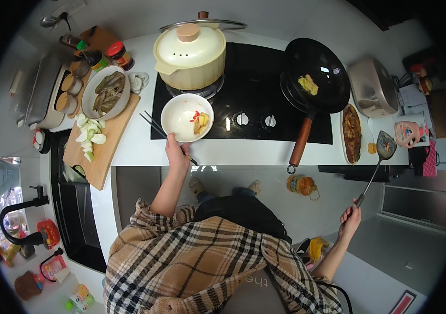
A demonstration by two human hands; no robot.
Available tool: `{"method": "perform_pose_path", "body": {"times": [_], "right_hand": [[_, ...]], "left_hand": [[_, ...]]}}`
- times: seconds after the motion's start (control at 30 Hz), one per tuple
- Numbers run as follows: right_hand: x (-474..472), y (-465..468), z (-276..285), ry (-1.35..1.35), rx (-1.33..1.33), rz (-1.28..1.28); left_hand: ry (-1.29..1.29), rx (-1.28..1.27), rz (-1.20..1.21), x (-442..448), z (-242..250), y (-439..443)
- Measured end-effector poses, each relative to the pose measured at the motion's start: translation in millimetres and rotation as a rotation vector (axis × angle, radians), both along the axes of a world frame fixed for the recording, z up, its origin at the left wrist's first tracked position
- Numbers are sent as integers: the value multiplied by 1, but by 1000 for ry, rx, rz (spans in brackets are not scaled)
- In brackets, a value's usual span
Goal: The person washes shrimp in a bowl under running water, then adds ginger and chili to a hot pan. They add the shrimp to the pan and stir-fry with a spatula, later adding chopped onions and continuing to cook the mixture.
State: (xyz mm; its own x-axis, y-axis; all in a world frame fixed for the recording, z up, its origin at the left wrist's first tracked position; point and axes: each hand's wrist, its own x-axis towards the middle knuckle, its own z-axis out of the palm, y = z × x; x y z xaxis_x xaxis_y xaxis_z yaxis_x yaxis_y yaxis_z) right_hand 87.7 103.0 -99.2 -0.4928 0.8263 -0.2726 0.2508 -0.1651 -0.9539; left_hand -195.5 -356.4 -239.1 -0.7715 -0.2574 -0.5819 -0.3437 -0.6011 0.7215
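My left hand (178, 154) grips a white bowl (174, 117) by its near rim, along with a pair of dark chopsticks (154, 125). Inside the bowl are yellowish pieces (201, 124) and bits of chopped red pepper. Far out to the right, my right hand (351, 218) is closed around the handle of a metal spatula (386, 146), whose blade carries some food residue. A black wok (325, 59) with a wooden handle rests tilted on the right burner, a small yellowish clump (308, 84) lying in it.
A lidded cream pot (191, 62) stands on the left burner of the black cooktop (246, 86). Left are a bowl of shrimp (109, 94) and cut pale-green vegetable (89, 133) on a cutting board (109, 157). A dish of cooked food (351, 133) sits right; an oil jug (301, 185) stands on the floor.
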Motion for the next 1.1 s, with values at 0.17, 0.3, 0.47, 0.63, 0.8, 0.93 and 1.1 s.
{"method": "perform_pose_path", "body": {"times": [0.17,0.3,0.47,0.63,0.8,0.93,1.1], "right_hand": [[-22,-32,3,52,-116,-41],[-42,-63,8,147,-215,-45],[-64,-114,15,226,-117,156],[-77,-141,4,221,-144,222],[-68,-103,-11,178,-69,185],[-58,-37,-22,54,-4,219],[-41,52,-27,100,-147,430]], "left_hand": [[11,-75,2,-7,-12,-4],[59,-298,38,18,15,-12],[288,-341,-376,69,90,25],[266,111,-1234,96,127,152],[277,264,-1277,135,123,262],[300,76,-1294,160,114,331],[310,155,-1158,182,118,414]]}}
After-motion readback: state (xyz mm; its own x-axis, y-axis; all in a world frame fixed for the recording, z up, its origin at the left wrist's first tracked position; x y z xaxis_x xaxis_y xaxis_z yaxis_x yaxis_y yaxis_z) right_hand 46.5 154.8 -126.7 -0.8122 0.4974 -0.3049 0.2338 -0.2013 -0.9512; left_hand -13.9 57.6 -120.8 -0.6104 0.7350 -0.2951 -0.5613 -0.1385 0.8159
